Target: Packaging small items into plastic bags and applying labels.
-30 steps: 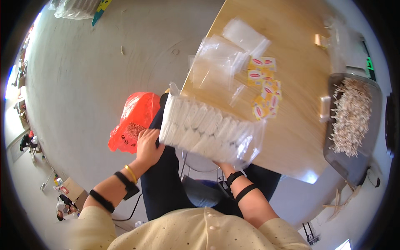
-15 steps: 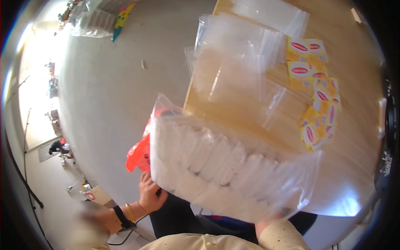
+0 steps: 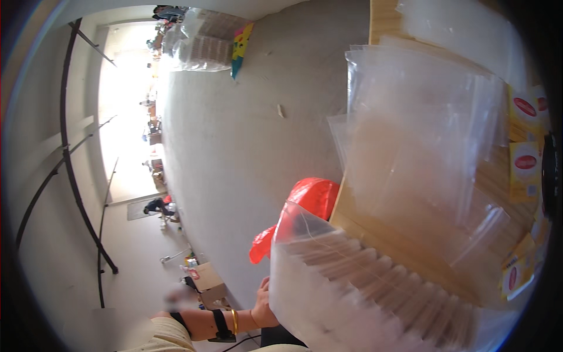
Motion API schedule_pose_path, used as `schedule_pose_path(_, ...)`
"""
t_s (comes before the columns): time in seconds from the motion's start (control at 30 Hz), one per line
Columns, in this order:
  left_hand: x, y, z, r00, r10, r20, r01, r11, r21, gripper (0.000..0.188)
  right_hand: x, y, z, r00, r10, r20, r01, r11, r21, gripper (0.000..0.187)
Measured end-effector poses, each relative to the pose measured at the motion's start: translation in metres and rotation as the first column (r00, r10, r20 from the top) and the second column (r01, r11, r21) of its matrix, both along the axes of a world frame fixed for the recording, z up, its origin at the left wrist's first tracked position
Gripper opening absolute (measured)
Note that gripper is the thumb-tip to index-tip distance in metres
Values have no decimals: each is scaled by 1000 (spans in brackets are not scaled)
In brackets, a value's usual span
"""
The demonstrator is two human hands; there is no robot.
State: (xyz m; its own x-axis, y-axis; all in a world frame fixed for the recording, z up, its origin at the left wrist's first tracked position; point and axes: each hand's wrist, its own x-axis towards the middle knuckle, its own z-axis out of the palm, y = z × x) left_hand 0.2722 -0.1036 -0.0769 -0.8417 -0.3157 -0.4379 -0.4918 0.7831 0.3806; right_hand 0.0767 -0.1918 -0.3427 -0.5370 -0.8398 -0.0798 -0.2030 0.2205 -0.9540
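A large clear plastic bag (image 3: 346,305) packed with rows of white, slim bundles fills the lower right, beside the near table edge. My left hand (image 3: 267,306) is at the bag's left side, fingers curled against it and partly hidden behind the plastic. It appears closed on the bag. A gold bangle and a black strap circle that wrist. My right hand is out of view. Just beyond the bag's upper left corner, a red plastic bag (image 3: 316,196) shows at the table edge.
Flat clear bags (image 3: 410,117) lie overlapping on the wooden table (image 3: 366,220). Yellow-and-white packets (image 3: 524,164) run along the right. On the grey floor at the back stands a plastic-wrapped stack (image 3: 205,50). A cardboard box (image 3: 210,277) stands left, with a distant person (image 3: 157,205) beyond.
The view has swung left, so the table and bags appear farther right. My right hand has gone out of view. My left hand stays beside the filled bag.
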Motion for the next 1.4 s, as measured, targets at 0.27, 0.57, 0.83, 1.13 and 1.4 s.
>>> schedule_pose_path(0.27,-10,0,6,998,56,28,-55,998,-21,36,-54,-49,30,1000,-15,-5,15,997,-79,39)
schedule_pose_path(0.57,-11,11,-2,998,28,55,-29,999,14,41,-101,-14,48,998,33,-52,-34,999,-11,40)
schedule_pose_path(0.83,-38,-2,5,991,92,-94,-92,996,-3,20,-42,178,82,939,342,32,-329,871,365,41)
schedule_pose_path(1.13,-71,24,10,952,115,-283,-145,985,-89,11,-94,307,160,911,396,-120,-251,759,601,42)
schedule_pose_path(1.4,-79,41,13,967,91,-239,-129,981,-147,9,-103,373,164,952,241,-190,-121,864,489,47)
